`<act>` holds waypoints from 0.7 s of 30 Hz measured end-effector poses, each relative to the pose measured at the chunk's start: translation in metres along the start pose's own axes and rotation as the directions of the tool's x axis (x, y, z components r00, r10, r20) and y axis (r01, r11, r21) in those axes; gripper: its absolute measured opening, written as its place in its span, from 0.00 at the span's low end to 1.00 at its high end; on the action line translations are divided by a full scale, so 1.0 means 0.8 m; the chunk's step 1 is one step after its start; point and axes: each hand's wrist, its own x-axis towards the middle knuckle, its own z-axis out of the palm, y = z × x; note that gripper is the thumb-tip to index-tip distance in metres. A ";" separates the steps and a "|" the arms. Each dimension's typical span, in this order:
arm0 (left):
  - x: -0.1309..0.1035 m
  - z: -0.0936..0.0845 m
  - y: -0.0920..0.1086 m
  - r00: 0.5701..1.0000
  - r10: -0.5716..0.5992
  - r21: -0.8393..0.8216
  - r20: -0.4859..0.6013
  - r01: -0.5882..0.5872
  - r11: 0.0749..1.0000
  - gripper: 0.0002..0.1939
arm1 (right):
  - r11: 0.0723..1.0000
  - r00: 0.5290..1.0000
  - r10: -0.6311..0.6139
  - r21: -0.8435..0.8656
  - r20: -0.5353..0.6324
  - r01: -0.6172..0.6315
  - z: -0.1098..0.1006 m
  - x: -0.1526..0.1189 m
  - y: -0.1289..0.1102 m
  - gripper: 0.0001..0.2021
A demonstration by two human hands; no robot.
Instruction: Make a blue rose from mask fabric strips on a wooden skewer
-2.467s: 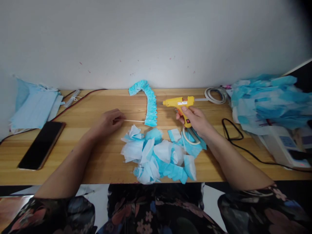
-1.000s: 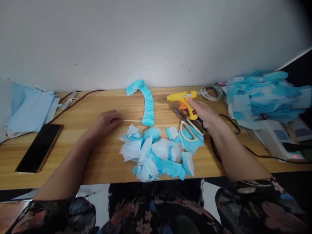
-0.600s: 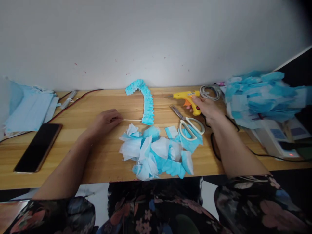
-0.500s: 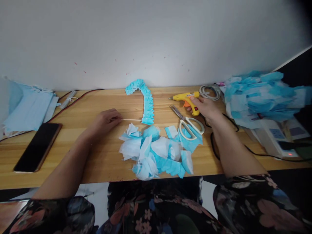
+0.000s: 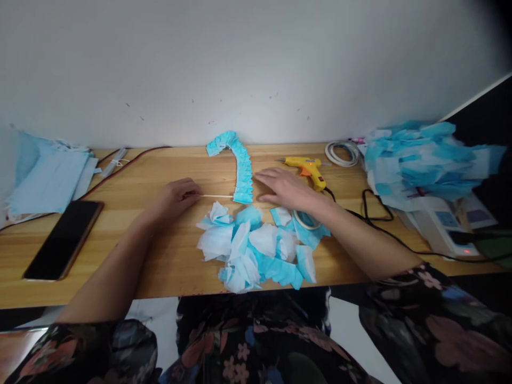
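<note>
My left hand (image 5: 178, 198) pinches one end of a thin wooden stick (image 5: 217, 196), whose other end meets the bottom of a curved, pleated blue strip (image 5: 243, 168). That strip lies on the table, bent over at the top like a hook. Just right of it is my right hand (image 5: 282, 186), its fingers stretched out and nothing in them. A yellow glue gun (image 5: 306, 164) rests beyond that hand, nozzle pointing left. Beneath the right hand and wrist, white-handled scissors (image 5: 310, 220) are mostly hidden. Several loose blue and white fabric pieces (image 5: 256, 248) are heaped nearer my body.
Flat blue face masks (image 5: 50, 181) and a dark phone (image 5: 64, 240) lie at the left. On the right are a large blue-and-white fabric pile (image 5: 420, 160), a coiled white cable (image 5: 342, 154) and a white power box (image 5: 438, 224). The glue gun's black cord (image 5: 384, 229) crosses there.
My right hand has let go of the glue gun, leaving it on the table, and has moved left over the scissors towards the pleated strip. My left hand stays on the stick.
</note>
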 end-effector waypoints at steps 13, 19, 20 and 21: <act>0.000 0.005 -0.003 1.000 0.001 -0.021 -0.024 -0.002 1.000 0.10 | 0.750 0.887 0.392 0.644 -0.245 -0.154 -0.099 -0.065 0.017 0.14; 0.000 0.003 0.000 0.999 -0.019 -0.036 -0.032 0.018 0.999 0.10 | 0.658 0.515 0.599 0.743 -0.613 0.118 -0.127 -0.121 0.051 0.25; 0.000 0.003 -0.001 0.999 -0.021 -0.033 -0.030 0.020 0.999 0.10 | 0.665 0.477 0.606 0.735 -0.636 0.135 -0.129 -0.131 0.058 0.27; 0.001 0.003 -0.002 0.999 -0.022 -0.028 -0.027 0.021 0.999 0.11 | 0.681 0.446 0.610 0.721 -0.655 0.128 -0.130 -0.143 0.066 0.27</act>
